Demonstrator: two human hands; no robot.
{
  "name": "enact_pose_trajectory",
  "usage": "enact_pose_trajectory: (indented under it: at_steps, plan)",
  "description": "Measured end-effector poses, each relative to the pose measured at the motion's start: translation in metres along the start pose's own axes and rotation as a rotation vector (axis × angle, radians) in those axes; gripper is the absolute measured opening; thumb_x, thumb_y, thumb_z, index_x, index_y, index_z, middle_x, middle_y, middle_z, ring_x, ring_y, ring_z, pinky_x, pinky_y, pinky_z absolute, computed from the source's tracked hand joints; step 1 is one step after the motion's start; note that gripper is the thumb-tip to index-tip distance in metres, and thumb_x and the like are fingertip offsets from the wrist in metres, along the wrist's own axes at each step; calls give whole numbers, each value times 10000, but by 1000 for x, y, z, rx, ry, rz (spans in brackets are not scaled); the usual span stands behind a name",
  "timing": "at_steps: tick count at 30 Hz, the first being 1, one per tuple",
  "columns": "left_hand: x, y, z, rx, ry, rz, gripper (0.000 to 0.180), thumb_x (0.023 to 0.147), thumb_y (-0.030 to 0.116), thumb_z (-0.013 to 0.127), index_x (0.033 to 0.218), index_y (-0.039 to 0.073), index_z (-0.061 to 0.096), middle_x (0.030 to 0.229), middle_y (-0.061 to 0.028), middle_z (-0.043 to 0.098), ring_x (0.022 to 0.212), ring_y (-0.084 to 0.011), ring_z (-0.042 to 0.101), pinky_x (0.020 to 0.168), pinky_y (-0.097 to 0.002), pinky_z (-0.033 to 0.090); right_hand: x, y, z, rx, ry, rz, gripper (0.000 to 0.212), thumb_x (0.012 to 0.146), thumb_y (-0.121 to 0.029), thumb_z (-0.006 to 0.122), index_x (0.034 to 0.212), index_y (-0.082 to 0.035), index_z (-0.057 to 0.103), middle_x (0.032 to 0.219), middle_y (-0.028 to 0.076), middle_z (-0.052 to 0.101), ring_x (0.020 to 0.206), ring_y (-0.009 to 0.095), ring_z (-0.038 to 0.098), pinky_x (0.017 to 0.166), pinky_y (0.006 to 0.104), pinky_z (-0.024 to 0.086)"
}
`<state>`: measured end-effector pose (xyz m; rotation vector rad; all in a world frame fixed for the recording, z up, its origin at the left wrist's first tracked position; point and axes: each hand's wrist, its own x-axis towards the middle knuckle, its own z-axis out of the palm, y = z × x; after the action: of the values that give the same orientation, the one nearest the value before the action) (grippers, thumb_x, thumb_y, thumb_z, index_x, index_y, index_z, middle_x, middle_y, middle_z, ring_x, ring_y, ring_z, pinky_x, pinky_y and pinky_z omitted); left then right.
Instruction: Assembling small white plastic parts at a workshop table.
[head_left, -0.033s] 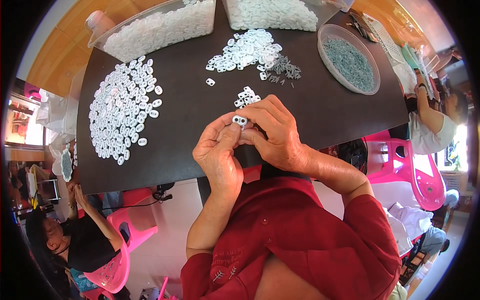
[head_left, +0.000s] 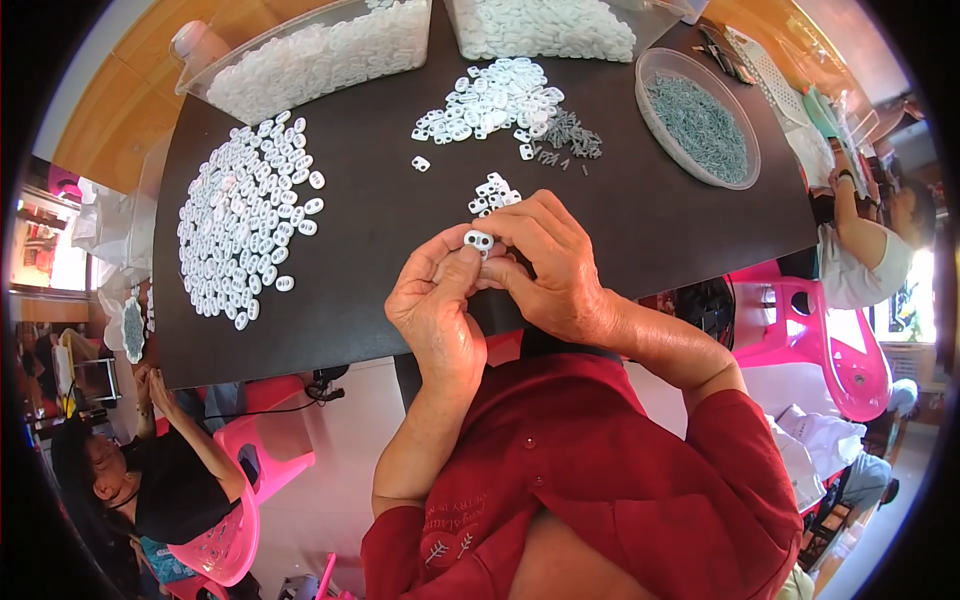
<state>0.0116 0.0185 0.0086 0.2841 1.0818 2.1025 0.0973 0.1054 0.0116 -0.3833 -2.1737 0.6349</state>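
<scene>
Between my two hands is a small white oval plastic piece with two dark holes (head_left: 478, 241), held over the near middle of the table. My left hand (head_left: 440, 290) pinches it from below with thumb and fingers. My right hand (head_left: 550, 262) is closed at its other side, fingertips against the piece; part of the piece is hidden by the fingers. Just beyond my fingertips lies a small cluster of white two-holed pieces (head_left: 494, 193). Farther off are a larger heap of these white pieces (head_left: 500, 95) and a pile of small grey pins (head_left: 572, 136).
Many white oval pieces (head_left: 240, 225) spread over the table's left. Clear bins of white parts (head_left: 320, 62) line the far edge; a round tub of grey-green pins (head_left: 697, 115) stands at the right. One person (head_left: 170, 470) sits at lower left, another (head_left: 865, 245) at right, by pink chairs (head_left: 810, 330).
The held white piece has tipped very slightly between my fingertips. Both hands stay in nearly the same place, and the piles on the table look the same.
</scene>
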Motion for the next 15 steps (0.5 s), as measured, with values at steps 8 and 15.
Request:
enact_pose_trajectory:
  at_steps: [8,15]
  plan:
    - [3,2,-6,32,-82,37,181,880,-11,567,1036,-98,587,833,-120,654,667,-141,618,629,-241,521,0,2,-1,67,14,24,283,641,39,650,915,-19,614,843,84,605,752,254,550,653,346,478]
    - [1,-3,-11,106,-125,133,204,877,23,604,1063,-60,621,837,-64,629,700,-107,561,651,-222,480,0,-1,-3,125,-32,50,291,644,41,659,927,-14,615,842,85,608,743,250,551,655,341,475]
